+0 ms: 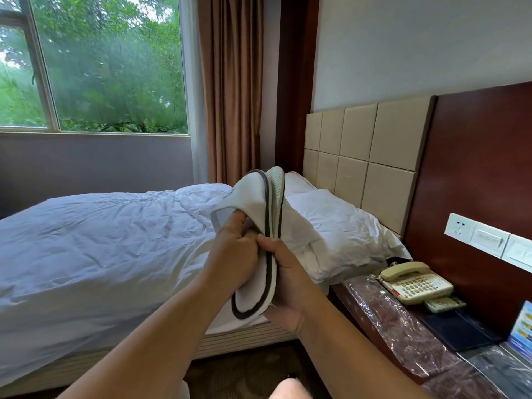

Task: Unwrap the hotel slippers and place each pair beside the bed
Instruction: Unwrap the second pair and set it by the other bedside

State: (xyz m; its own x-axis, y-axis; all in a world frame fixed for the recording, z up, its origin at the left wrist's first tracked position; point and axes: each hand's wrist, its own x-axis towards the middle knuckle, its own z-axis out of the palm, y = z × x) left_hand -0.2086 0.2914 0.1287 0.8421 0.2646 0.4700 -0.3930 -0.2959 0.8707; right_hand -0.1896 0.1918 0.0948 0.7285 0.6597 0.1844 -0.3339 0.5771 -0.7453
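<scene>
I hold a pair of white hotel slippers point(256, 203) with dark trim upright in front of me, over the bed's edge. The two slippers are pressed sole to sole, toes pointing up. My left hand point(233, 254) grips the near slipper, its fingers tucked inside the slipper's opening. My right hand point(288, 280) grips the pair from the right side at the heel end, thumb against the dark edge. No wrapper shows on this pair. The bed point(95, 240) with its white duvet lies to the left and behind.
A wooden bedside counter point(339, 295) runs along the right, with crumpled clear plastic wrap point(403, 332), a beige telephone point(414, 283), a remote and a dark folder. White pillows point(339, 226) lie against the padded headboard. A strip of dark floor point(244, 372) shows between bed and counter.
</scene>
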